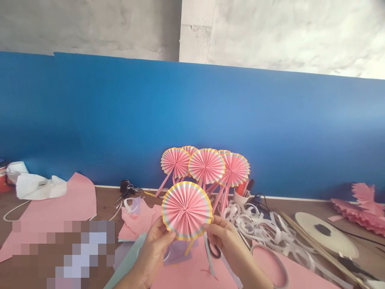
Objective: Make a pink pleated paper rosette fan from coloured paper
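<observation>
A round pleated paper fan, pink with a yellow and pale blue rim, is held up between my two hands. My left hand pinches its lower left edge between thumb and fingers. On the lower right edge, my right hand grips the rim the same way. Behind it, several finished paper fans on pink strips lean against the blue panel. Below the fan lie pink paper sheets, and the dark handle of a pair of scissors shows beside my right hand.
A heap of curled white paper strips lies to the right, near a round cream disc and a long stick. Pink pleated paper sits far right. Keys, a large pink sheet and white tissue are left. A blue panel stands behind.
</observation>
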The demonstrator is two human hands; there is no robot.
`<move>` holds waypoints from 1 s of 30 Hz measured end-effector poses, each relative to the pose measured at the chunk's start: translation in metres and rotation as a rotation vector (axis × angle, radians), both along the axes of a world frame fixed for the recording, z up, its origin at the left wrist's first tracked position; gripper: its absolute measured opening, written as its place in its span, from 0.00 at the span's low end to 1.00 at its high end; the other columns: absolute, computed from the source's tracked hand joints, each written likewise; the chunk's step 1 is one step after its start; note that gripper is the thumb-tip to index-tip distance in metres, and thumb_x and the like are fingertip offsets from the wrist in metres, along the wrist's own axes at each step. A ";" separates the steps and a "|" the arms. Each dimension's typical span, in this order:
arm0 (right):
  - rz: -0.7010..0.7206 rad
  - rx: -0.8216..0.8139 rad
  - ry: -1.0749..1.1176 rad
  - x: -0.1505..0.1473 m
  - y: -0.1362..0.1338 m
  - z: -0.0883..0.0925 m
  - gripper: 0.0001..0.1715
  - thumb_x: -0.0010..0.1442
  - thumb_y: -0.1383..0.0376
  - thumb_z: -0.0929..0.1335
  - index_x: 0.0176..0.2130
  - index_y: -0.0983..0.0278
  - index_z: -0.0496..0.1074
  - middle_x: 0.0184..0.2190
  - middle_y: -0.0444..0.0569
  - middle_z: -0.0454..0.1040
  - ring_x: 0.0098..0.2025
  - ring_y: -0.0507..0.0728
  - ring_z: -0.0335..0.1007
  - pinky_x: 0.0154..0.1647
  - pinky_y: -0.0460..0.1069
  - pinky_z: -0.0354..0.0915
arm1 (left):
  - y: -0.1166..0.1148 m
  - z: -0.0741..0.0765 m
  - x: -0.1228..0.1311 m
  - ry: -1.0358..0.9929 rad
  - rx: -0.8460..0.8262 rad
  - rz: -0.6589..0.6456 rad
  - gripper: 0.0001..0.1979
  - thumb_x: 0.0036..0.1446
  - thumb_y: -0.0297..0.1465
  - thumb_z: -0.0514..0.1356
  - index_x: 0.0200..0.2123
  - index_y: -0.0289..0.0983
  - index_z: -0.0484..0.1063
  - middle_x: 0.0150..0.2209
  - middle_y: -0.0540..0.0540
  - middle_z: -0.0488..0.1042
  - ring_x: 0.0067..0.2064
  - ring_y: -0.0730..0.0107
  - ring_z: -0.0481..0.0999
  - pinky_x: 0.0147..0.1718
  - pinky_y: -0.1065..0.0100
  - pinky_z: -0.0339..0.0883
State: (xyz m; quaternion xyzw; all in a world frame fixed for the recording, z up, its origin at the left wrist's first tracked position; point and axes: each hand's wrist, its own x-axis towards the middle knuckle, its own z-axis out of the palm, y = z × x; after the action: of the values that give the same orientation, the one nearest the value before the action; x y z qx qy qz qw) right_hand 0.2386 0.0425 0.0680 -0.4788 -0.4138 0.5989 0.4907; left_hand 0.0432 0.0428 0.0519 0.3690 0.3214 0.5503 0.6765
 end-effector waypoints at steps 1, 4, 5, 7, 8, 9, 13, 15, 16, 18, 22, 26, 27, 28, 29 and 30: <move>0.008 -0.010 -0.020 0.001 0.001 0.001 0.10 0.45 0.61 0.71 0.24 0.65 0.69 0.13 0.38 0.59 0.17 0.47 0.48 0.17 0.44 0.44 | 0.000 -0.001 0.000 -0.053 -0.027 -0.078 0.19 0.44 0.35 0.69 0.42 0.42 0.73 0.43 0.46 0.77 0.45 0.60 0.74 0.43 0.66 0.66; 0.023 -0.006 -0.050 0.005 0.002 0.002 0.10 0.45 0.61 0.71 0.23 0.65 0.69 0.13 0.37 0.59 0.17 0.47 0.49 0.19 0.44 0.46 | 0.002 -0.005 -0.002 -0.145 -0.111 -0.214 0.21 0.48 0.43 0.66 0.45 0.42 0.72 0.43 0.45 0.76 0.45 0.59 0.75 0.43 0.63 0.66; 0.039 -0.001 -0.058 0.006 0.003 0.001 0.10 0.45 0.61 0.71 0.23 0.65 0.68 0.13 0.37 0.58 0.18 0.47 0.49 0.20 0.44 0.47 | 0.003 -0.006 -0.002 -0.146 -0.132 -0.210 0.20 0.50 0.44 0.65 0.44 0.42 0.72 0.42 0.45 0.77 0.44 0.60 0.75 0.42 0.63 0.67; 0.085 0.000 -0.081 0.008 0.004 0.000 0.10 0.46 0.60 0.70 0.25 0.65 0.69 0.15 0.38 0.60 0.18 0.47 0.50 0.20 0.45 0.48 | 0.003 -0.008 -0.001 -0.122 -0.155 -0.172 0.18 0.50 0.42 0.65 0.43 0.41 0.72 0.41 0.45 0.77 0.43 0.62 0.76 0.42 0.64 0.67; 0.108 0.005 -0.093 0.008 0.004 0.000 0.10 0.46 0.60 0.71 0.27 0.65 0.70 0.16 0.39 0.62 0.19 0.47 0.51 0.20 0.45 0.49 | 0.002 -0.008 -0.001 -0.105 -0.161 -0.154 0.17 0.50 0.41 0.66 0.41 0.40 0.73 0.40 0.45 0.78 0.42 0.62 0.76 0.41 0.64 0.67; 0.128 0.014 -0.103 0.008 0.004 -0.001 0.11 0.45 0.61 0.71 0.29 0.64 0.71 0.19 0.40 0.65 0.20 0.48 0.54 0.21 0.45 0.50 | 0.002 -0.008 0.000 -0.093 -0.161 -0.147 0.16 0.50 0.39 0.66 0.41 0.40 0.73 0.39 0.45 0.78 0.41 0.62 0.76 0.41 0.64 0.67; 0.204 0.029 -0.106 0.008 0.004 -0.001 0.18 0.43 0.63 0.71 0.38 0.63 0.73 0.26 0.44 0.71 0.27 0.51 0.61 0.25 0.45 0.53 | 0.000 -0.005 0.003 -0.064 -0.127 -0.160 0.16 0.51 0.39 0.66 0.41 0.37 0.73 0.40 0.43 0.78 0.42 0.59 0.77 0.41 0.62 0.69; 0.264 0.032 -0.072 0.008 0.003 0.001 0.22 0.43 0.62 0.72 0.41 0.63 0.73 0.29 0.45 0.72 0.29 0.52 0.62 0.26 0.45 0.54 | 0.000 -0.004 0.003 -0.066 -0.124 -0.141 0.17 0.51 0.39 0.65 0.42 0.37 0.73 0.41 0.42 0.79 0.43 0.58 0.77 0.41 0.62 0.70; 0.287 0.046 -0.052 0.008 0.002 0.002 0.25 0.43 0.61 0.72 0.43 0.62 0.72 0.31 0.46 0.73 0.31 0.53 0.63 0.27 0.45 0.55 | 0.000 -0.003 0.003 -0.072 -0.128 -0.124 0.17 0.51 0.39 0.65 0.43 0.37 0.72 0.42 0.42 0.78 0.44 0.58 0.77 0.42 0.63 0.70; 0.303 0.083 -0.022 0.007 -0.001 0.003 0.29 0.44 0.57 0.73 0.47 0.61 0.71 0.36 0.48 0.74 0.36 0.55 0.65 0.30 0.46 0.58 | -0.001 -0.003 0.004 -0.084 -0.141 -0.102 0.18 0.51 0.38 0.66 0.45 0.38 0.72 0.43 0.43 0.78 0.45 0.59 0.77 0.42 0.63 0.70; 0.260 0.075 0.020 0.002 -0.005 0.003 0.25 0.55 0.51 0.68 0.47 0.62 0.71 0.39 0.50 0.74 0.39 0.56 0.68 0.37 0.48 0.62 | -0.004 -0.003 0.006 -0.086 -0.162 -0.129 0.17 0.51 0.36 0.66 0.43 0.36 0.72 0.41 0.42 0.79 0.43 0.58 0.78 0.42 0.61 0.71; 0.096 0.081 -0.052 -0.003 -0.004 0.002 0.25 0.52 0.52 0.71 0.46 0.61 0.68 0.38 0.49 0.75 0.38 0.56 0.70 0.35 0.48 0.63 | -0.003 -0.004 0.006 -0.139 -0.215 -0.080 0.14 0.50 0.33 0.67 0.41 0.36 0.73 0.40 0.43 0.80 0.40 0.61 0.79 0.40 0.64 0.73; 0.016 0.098 -0.089 -0.004 -0.003 0.001 0.26 0.50 0.52 0.71 0.45 0.61 0.67 0.37 0.48 0.75 0.37 0.56 0.70 0.34 0.48 0.63 | -0.002 -0.005 0.005 -0.161 -0.231 -0.049 0.14 0.50 0.31 0.67 0.41 0.36 0.73 0.40 0.43 0.80 0.40 0.62 0.79 0.39 0.65 0.73; -0.060 0.125 -0.120 -0.004 -0.002 0.001 0.26 0.50 0.52 0.71 0.44 0.61 0.66 0.35 0.48 0.74 0.36 0.56 0.71 0.33 0.48 0.63 | -0.001 -0.005 0.004 -0.182 -0.243 -0.022 0.14 0.50 0.30 0.67 0.42 0.37 0.73 0.40 0.44 0.79 0.40 0.64 0.79 0.39 0.67 0.73; -0.125 0.162 -0.145 -0.005 -0.001 0.000 0.24 0.51 0.51 0.71 0.42 0.60 0.64 0.33 0.47 0.74 0.34 0.56 0.71 0.32 0.48 0.62 | 0.001 -0.005 0.003 -0.203 -0.252 0.000 0.14 0.51 0.29 0.67 0.42 0.37 0.73 0.41 0.45 0.79 0.40 0.64 0.79 0.39 0.68 0.73; -0.168 0.208 -0.171 -0.006 -0.001 -0.001 0.21 0.53 0.51 0.69 0.41 0.60 0.63 0.32 0.46 0.74 0.33 0.56 0.70 0.31 0.47 0.62 | 0.002 -0.005 0.002 -0.219 -0.259 0.014 0.14 0.51 0.28 0.66 0.43 0.37 0.73 0.42 0.45 0.79 0.41 0.65 0.79 0.38 0.68 0.74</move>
State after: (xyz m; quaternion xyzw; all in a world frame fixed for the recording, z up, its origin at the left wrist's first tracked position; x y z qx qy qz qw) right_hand 0.2330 0.0415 0.0672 -0.5077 -0.4723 0.4666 0.5491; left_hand 0.0454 0.0447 0.0473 0.2142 0.3164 0.5458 0.7457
